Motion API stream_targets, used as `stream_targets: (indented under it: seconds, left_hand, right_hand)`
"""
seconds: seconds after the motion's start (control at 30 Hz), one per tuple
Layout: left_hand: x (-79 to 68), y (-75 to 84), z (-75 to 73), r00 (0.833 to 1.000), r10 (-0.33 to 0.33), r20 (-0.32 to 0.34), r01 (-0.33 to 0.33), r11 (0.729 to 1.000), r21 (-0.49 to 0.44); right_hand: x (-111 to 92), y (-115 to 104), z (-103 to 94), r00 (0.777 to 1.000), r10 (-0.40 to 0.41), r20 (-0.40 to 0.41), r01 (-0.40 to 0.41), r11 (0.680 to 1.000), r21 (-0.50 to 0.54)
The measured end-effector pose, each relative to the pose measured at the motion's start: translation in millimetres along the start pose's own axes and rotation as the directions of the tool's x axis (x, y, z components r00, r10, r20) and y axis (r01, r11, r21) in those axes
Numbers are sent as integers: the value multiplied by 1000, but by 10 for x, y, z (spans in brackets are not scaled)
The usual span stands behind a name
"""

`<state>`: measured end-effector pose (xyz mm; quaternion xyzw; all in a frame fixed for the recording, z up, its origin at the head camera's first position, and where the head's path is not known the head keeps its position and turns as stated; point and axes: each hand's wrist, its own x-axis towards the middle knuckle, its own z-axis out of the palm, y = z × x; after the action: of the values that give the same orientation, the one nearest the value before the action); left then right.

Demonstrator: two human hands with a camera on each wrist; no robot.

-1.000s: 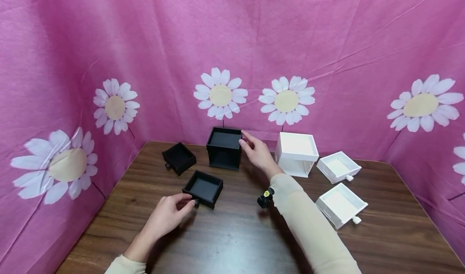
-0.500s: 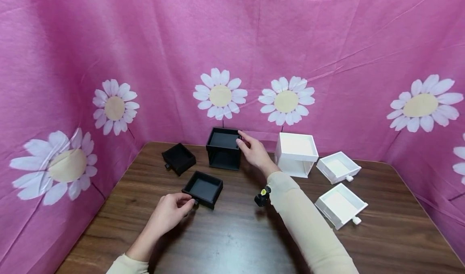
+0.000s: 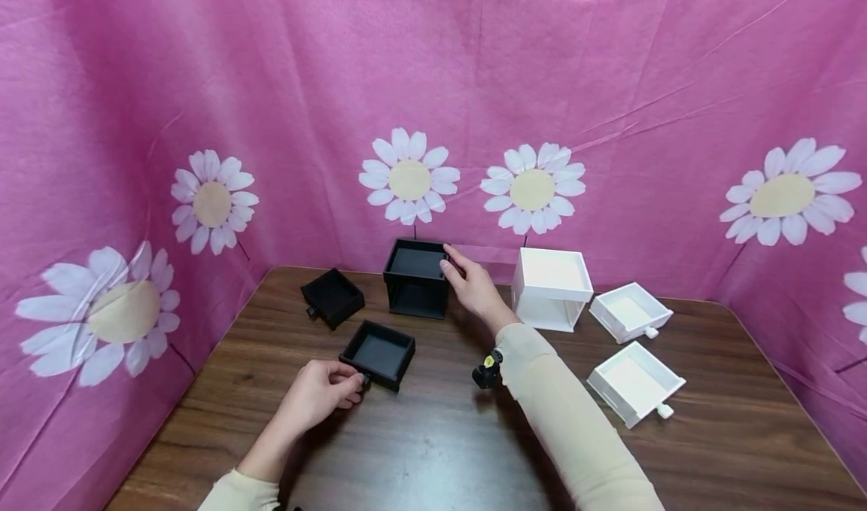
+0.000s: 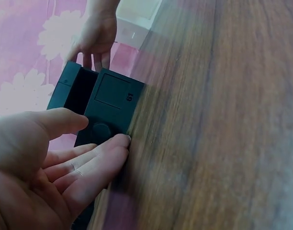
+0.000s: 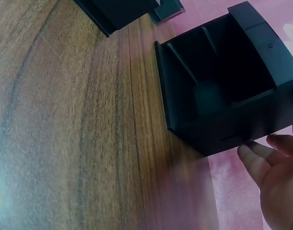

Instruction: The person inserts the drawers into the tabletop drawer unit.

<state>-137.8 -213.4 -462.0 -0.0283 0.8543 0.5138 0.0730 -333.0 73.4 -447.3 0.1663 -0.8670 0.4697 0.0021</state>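
My left hand [image 3: 314, 398] holds the round knob [image 4: 102, 130] of a small black drawer [image 3: 379, 351], with thumb and fingers on either side of it. The drawer lies on the table in front of an open-fronted black cabinet [image 3: 416, 279]. My right hand [image 3: 476, 289] rests against the right side of that cabinet. In the right wrist view, fingertips [image 5: 249, 146] touch its side wall, and its hollow inside [image 5: 208, 79] shows. Behind and left of the held drawer lies a second black drawer [image 3: 333, 298].
A white cabinet [image 3: 552, 289] stands right of my right hand. Two white drawers, a rear one [image 3: 631, 311] and a front one [image 3: 637, 383], lie beyond it. A pink flowered cloth [image 3: 305, 120] hangs behind the wooden table [image 3: 433, 451].
My right hand has shifted slightly left against the black cabinet. The fingers of my left hand have curled a little more by the knob. Both cabinets and all drawers stay put.
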Motion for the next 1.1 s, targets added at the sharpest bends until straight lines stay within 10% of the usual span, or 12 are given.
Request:
stream_targets:
  seconds: [0.37, 1.1]
  left_hand:
    - [100, -34, 86, 992, -47, 116, 62, 990, -130]
    - [82, -10, 211, 990, -132, 45, 139, 911, -389]
  right_hand:
    - [-3, 4, 22, 1000, 13, -17, -13, 1000, 3]
    - [-29, -21, 53, 999, 21, -29, -20, 1000, 15]
